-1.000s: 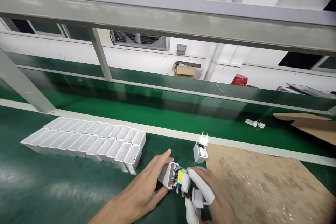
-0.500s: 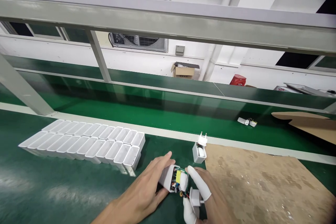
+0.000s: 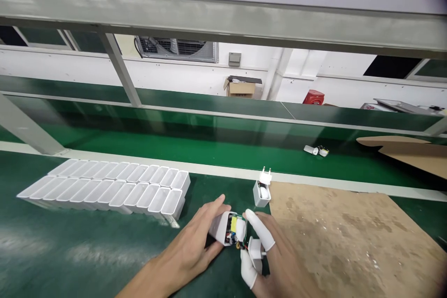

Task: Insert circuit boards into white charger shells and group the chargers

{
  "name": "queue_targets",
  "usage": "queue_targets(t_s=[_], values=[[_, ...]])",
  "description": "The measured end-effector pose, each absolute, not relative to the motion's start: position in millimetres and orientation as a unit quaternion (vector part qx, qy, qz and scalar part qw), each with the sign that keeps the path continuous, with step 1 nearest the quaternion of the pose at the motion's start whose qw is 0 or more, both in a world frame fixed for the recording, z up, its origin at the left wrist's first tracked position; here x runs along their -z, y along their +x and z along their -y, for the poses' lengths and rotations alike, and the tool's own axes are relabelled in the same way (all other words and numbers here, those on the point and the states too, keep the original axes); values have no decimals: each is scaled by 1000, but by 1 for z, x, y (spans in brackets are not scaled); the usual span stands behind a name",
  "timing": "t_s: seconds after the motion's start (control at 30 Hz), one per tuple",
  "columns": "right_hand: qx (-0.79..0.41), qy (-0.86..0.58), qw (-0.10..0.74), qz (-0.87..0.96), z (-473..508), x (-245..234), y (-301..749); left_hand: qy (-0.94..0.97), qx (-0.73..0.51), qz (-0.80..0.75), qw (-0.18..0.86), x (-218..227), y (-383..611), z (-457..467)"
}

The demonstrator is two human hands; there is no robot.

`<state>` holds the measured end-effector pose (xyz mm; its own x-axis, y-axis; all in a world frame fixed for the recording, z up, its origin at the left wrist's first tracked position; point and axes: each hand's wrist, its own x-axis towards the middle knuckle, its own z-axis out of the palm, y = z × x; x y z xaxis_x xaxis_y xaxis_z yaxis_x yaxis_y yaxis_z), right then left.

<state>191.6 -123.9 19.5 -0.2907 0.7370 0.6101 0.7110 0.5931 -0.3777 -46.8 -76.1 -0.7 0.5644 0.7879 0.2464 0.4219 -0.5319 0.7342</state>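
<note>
My left hand is wrapped round a white plastic charger housing, tilted with its mouth to the right. Partly inside that mouth sits a circuit board with a yellow part and a white lump on it. My right hand, white finger cots on thumb and a finger, grips the board's outer end. A white plug cap hangs by wires under the right fingers, its pins pointing right. Behind the hands stands another charger housing with a board inside and a two-pin plug cap on top.
Two rows of open white housings stand at the left. A stained cardboard sheet lies at the right. On the green belt behind the ledge lies another loose charger assembly. A metal beam crosses above.
The board sits slightly deeper in the housing in my left hand. The whole view has shifted a little; both hands keep their grips.
</note>
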Motion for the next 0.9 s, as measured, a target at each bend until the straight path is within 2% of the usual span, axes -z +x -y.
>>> queue_targets(t_s=[0.9], values=[[-53, -431, 370, 822, 122, -12, 195, 822, -296, -358, 330, -2, -39, 80]])
